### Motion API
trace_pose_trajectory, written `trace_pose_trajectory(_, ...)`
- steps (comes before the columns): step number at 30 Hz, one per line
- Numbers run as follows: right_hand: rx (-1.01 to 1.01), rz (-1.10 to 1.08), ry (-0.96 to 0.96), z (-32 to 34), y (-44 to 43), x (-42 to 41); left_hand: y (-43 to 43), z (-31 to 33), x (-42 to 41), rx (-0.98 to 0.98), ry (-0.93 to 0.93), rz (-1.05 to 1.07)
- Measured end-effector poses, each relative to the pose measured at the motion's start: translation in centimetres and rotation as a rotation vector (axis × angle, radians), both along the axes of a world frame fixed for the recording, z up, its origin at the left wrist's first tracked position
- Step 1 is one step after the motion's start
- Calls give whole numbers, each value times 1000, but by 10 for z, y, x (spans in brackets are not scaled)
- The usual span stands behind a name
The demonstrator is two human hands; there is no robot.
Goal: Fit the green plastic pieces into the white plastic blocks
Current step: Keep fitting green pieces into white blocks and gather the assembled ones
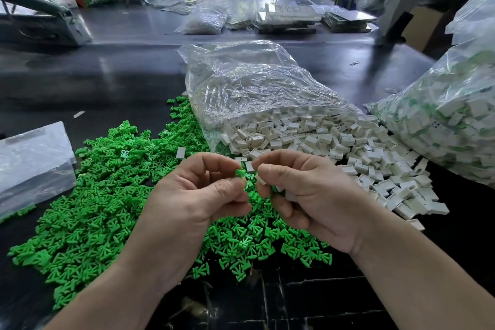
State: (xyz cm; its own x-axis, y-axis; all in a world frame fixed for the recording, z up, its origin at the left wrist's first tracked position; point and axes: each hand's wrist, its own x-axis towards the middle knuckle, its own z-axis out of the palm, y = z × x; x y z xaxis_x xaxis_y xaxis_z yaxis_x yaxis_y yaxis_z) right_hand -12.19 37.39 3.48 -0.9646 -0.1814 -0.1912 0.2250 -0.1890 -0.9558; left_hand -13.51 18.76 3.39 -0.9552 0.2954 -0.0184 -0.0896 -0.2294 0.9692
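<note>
Pinching a single green piece [239, 173] between thumb and forefinger, the left hand [198, 190] holds it above the table [120, 75], just beside the right hand [308, 195]. The right hand's fingers are curled round a white block [260, 179]. The two parts sit close together but apart, not yet joined. The right palm may hold another block or two, though the curled fingers hide most of it.

Below both hands a heap of green pieces [101, 195] spreads across the dark table towards the left. Behind the hands a clear bag [257, 83] lies on its side, and loose white blocks [321, 139] spill from it onto the table at the right. A second bag [455, 120] at the far right is packed with white blocks showing green inside. A flat plastic bag [32, 158] lies at the left, just beside the green heap.
</note>
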Motion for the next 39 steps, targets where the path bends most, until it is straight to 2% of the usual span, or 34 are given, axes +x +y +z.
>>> trace_pose_trajectory(6,27,47,35,1,-6,2,1,-1,0,19,-41,22)
trace_pose_trajectory(11,-19,0,15,1,-4,2,2,-4,1,-43,7,18)
trace_pose_trajectory(17,25,81,52,1,-4,4,2,-4,2,-107,43,5)
trace_pose_trajectory(25,73,143,42,-2,-3,4,0,-6,4,-217,201,47)
trace_pose_trajectory(30,100,85,12,-1,-6,3,2,-7,6,-228,258,43)
trace_pose_trajectory(33,93,40,-16,-1,-8,3,3,-6,5,-196,234,32)
trace_pose_trajectory(39,90,8,-20,1,-8,3,0,-6,0,-68,67,-60)
